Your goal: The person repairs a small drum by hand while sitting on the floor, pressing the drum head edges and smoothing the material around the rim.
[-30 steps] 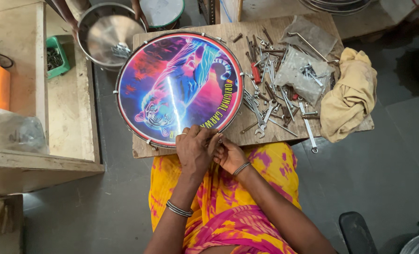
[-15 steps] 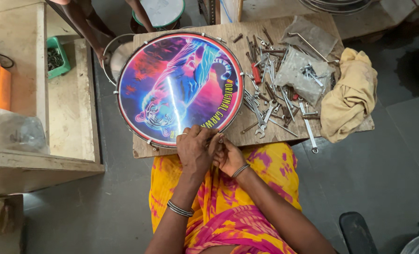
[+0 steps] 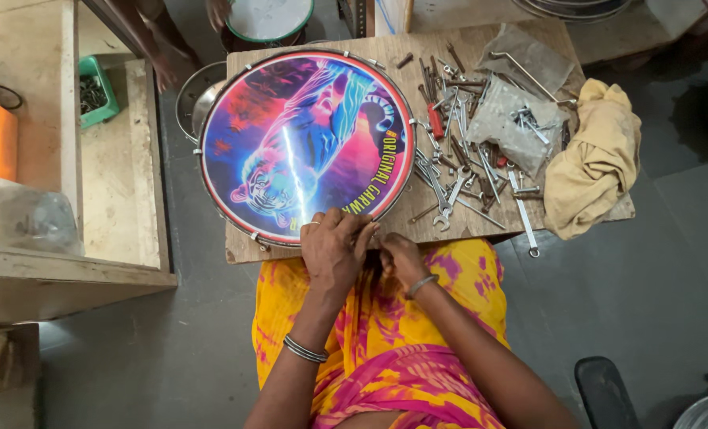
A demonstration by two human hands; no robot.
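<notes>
Drum (image 3: pixel 306 147), round, bright printed tiger head ringed in metal, filling the left half of the wooden board (image 3: pixel 481 226), near rim hanging right at the board's front edge. Beside it toward the right edge, lying crumpled, a yellow cloth (image 3: pixel 596 163). Between cloth and drum, a clear plastic bag (image 3: pixel 513 119) of fittings and a loose heap of spanners and rods (image 3: pixel 457 159), some just touching the drum's rim. Up past the back left corner, a steel bowl (image 3: pixel 191 99) half tucked under the drum, and someone else's hand (image 3: pixel 215 12) at a small green-rimmed drum (image 3: pixel 268 17).

Down at the front edge now: left hand (image 3: pixel 334 250) laid over the rim, fingers curled and closed against the hoop. Right hand (image 3: pixel 397 260) tight beside it, fingers pinched in on something at the rim; too small and hidden to name, cannot tell what is gripped.

Risks, as a judgement: drum sitting so near the front edge, so a hard pull could tip it off into the lap. Small fitting slipping from that pinch and dropping to the floor. Loose spanners by the rim nudged off the front edge. Sharp tool pressed on the printed skin, marking it.
</notes>
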